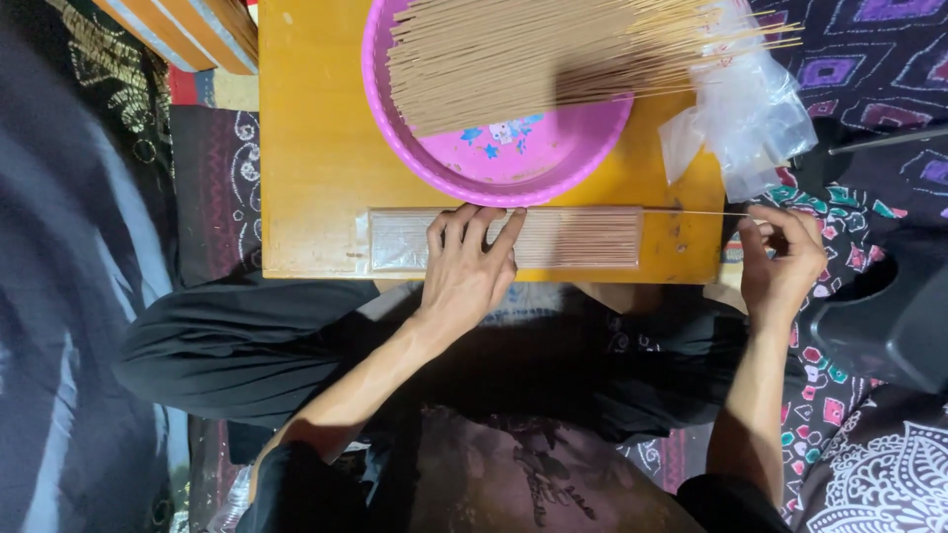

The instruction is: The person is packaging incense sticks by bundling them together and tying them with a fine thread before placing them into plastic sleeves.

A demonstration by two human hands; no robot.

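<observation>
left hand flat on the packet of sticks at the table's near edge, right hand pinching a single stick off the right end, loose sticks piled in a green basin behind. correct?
Not quite: the basin is pink, not green, as the head view shows. The rest holds: the left hand lies flat on the packet of sticks at the near edge of the table, the right hand pinches a single stick off the right end, and loose sticks are piled in the basin.

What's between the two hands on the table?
In the head view, a flat pack of incense sticks spans from the left hand toward the right hand, which pinches one thin stick.

Flat clear-wrapped packet of tan incense sticks [553, 238] lengthwise along table's near edge, one thin stick [691, 211] protruding rightward.
</observation>
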